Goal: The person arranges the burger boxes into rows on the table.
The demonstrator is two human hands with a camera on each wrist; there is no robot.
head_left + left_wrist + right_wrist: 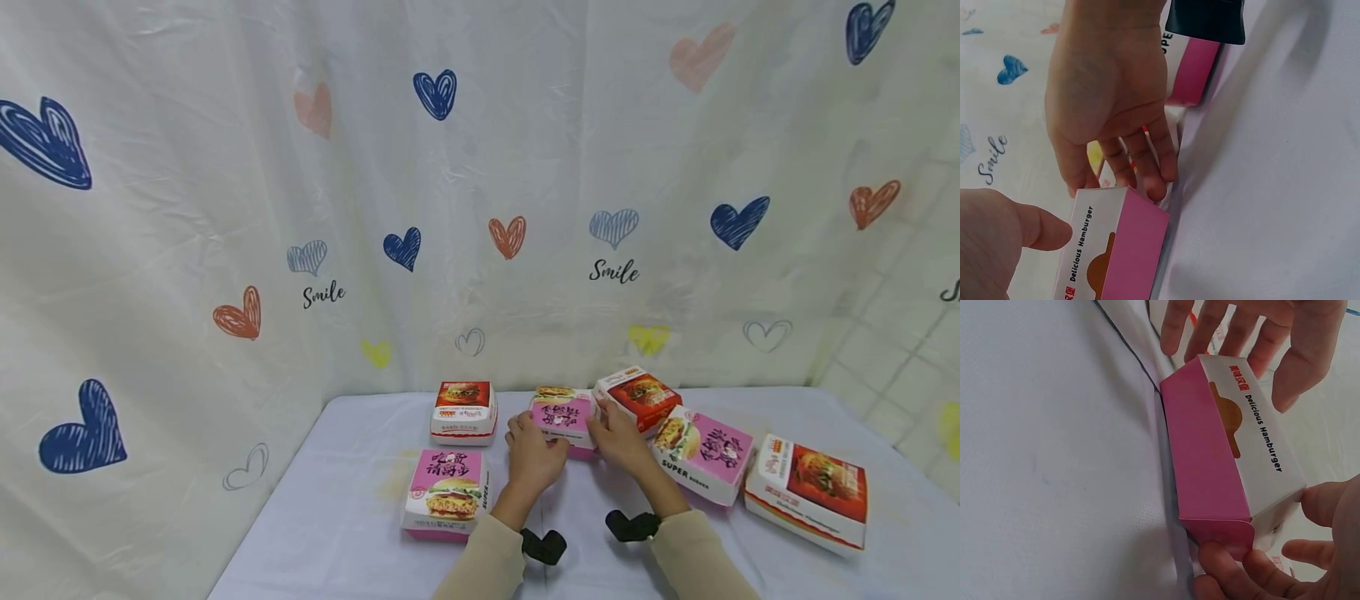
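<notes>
Both hands grasp one small pink-and-white box [564, 410], which is between them on the far part of the table [322, 533]. The left hand [535, 457] takes this box by its left end, with bent fingers at the side and the thumb at the top edge; whether that thumb presses or only lies very near, I cannot tell. The right hand [621, 440] holds the opposite end, its fingers curled at the side and its thumb at the upper corner. The front wall of the box, with the words "Delicious Hamburger", faces the person. To the left of the left hand and nearer to the person there is a pink burger box [447, 492], and beyond it, farther than the left hand, a red-topped box [462, 414]. Just behind the right hand stands a tilted red box [647, 398]. To the right of the right hand is a "SUPER" box [705, 454], and more to the right a large red box [808, 493]. A black strap [546, 547] is around the left wrist, and in front of both hands hangs a white curtain [525, 150] with hearts.
</notes>
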